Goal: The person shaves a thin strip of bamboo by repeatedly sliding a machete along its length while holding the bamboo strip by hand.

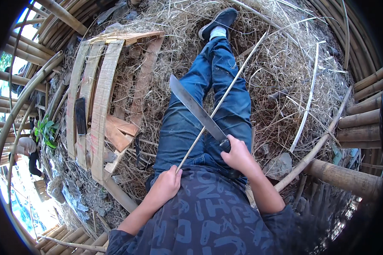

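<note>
My right hand is closed round the dark handle of a machete. Its long blade slants up and to the left above my legs. In my left hand, close to my waist, is the near end of a thin bamboo strip. The strip runs up and to the right over my jeans, and its far end lies above the shavings. The blade crosses the strip over my thighs; whether they touch I cannot tell.
Pale shavings cover the ground round my outstretched legs. A wooden pallet stands left, with a black phone-like object on it. Right are a stone and thick bamboo poles. Another person is at far left.
</note>
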